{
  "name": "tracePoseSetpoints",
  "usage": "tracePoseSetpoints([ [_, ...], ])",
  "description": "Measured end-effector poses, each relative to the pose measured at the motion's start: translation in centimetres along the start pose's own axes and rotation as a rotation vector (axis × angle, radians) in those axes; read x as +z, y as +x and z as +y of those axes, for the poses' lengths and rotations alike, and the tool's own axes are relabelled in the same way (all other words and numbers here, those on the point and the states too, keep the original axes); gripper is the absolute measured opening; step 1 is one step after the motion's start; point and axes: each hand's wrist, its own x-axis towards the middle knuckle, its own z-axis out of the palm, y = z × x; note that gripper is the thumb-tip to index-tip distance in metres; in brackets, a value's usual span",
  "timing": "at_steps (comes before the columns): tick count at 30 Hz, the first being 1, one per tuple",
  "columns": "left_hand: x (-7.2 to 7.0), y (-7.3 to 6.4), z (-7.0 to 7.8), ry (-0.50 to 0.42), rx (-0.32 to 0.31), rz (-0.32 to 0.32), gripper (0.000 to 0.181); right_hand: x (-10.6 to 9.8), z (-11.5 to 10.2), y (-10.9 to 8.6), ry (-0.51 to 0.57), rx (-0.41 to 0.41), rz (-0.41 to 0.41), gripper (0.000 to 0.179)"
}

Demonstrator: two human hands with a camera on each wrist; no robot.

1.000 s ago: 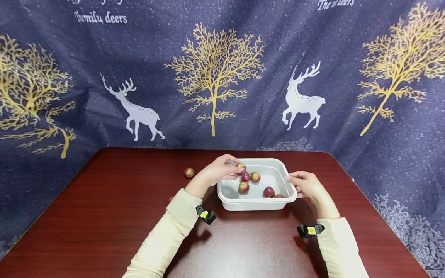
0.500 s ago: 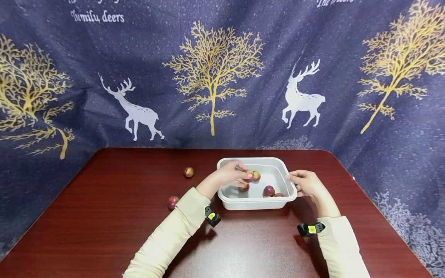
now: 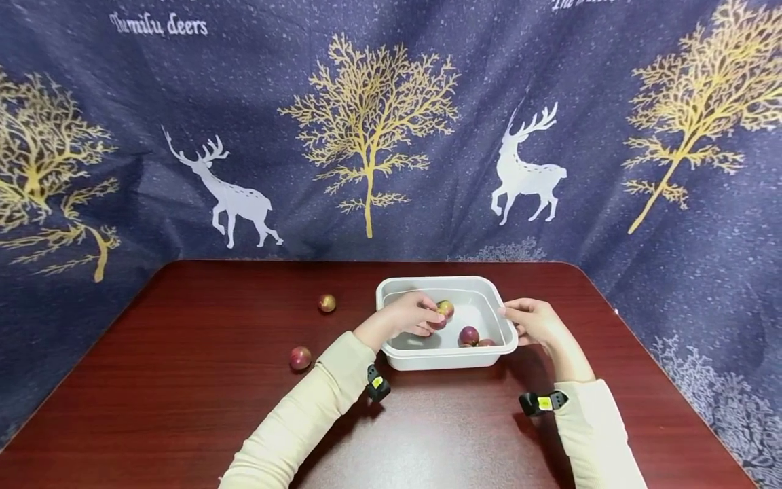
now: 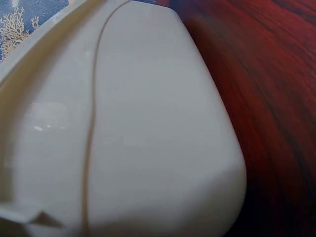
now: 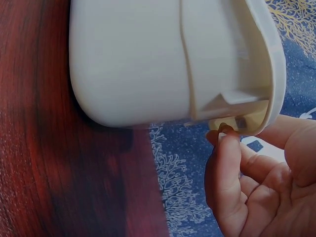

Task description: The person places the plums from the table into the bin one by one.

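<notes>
A white plastic basin (image 3: pixel 421 362) stands on the table with several red-and-yellow plums in it. My left hand (image 3: pixel 408 315) reaches inside and pinches a plum (image 3: pixel 438 323) between thumb and fingers, low over the basin's floor. Close beside it lies a yellowish plum (image 3: pixel 446 309). A dark red plum (image 3: pixel 468 335) rests near the front right corner, where the front wall partly hides others. My right hand (image 3: pixel 534 322) grips the basin's right rim; in the right wrist view its thumb and fingers meet at the basin rim (image 5: pixel 278 74). The left wrist view shows the basin's outer wall (image 4: pixel 163 108), without the hand.
Two plums lie on the dark red table (image 3: pixel 183 380) left of the basin: one plum (image 3: pixel 326 303) towards the back, another plum (image 3: pixel 300 358) beside the left sleeve. A blue cloth (image 3: pixel 427 224) with deer and trees hangs behind the table's far edge.
My left hand has moved from the basin's left rim down and right into it, carrying the plum. The front left plum on the table has come out from behind the sleeve. The right hand keeps its grip.
</notes>
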Motion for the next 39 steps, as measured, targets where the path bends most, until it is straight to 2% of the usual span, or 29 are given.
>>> tracePoseSetpoints([
  [11,-0.4,-0.1,0.2,0.010,0.000,-0.031,0.033,0.1,-0.5,-0.1,0.030,0.006,-0.010,0.046],
  [17,-0.6,-0.4,0.4,-0.025,-0.014,-0.022,0.034,0.3,-0.6,0.1,0.024,0.013,-0.009,0.046],
  [24,-0.6,-0.7,0.5,-0.053,0.006,0.006,0.033,0.4,-0.5,0.1,0.023,0.016,-0.012,0.046],
  [28,-0.5,-0.7,0.6,-0.056,0.042,0.041,0.034,0.4,-0.5,0.0,0.027,0.020,-0.009,0.047],
  [33,-0.6,-0.6,0.6,-0.042,0.094,0.049,0.033,0.4,-0.5,-0.1,0.021,0.034,-0.002,0.048],
  [39,-1.0,-1.2,1.2,0.034,0.178,0.067,0.031,0.2,-0.3,0.1,0.015,0.038,0.004,0.049],
])
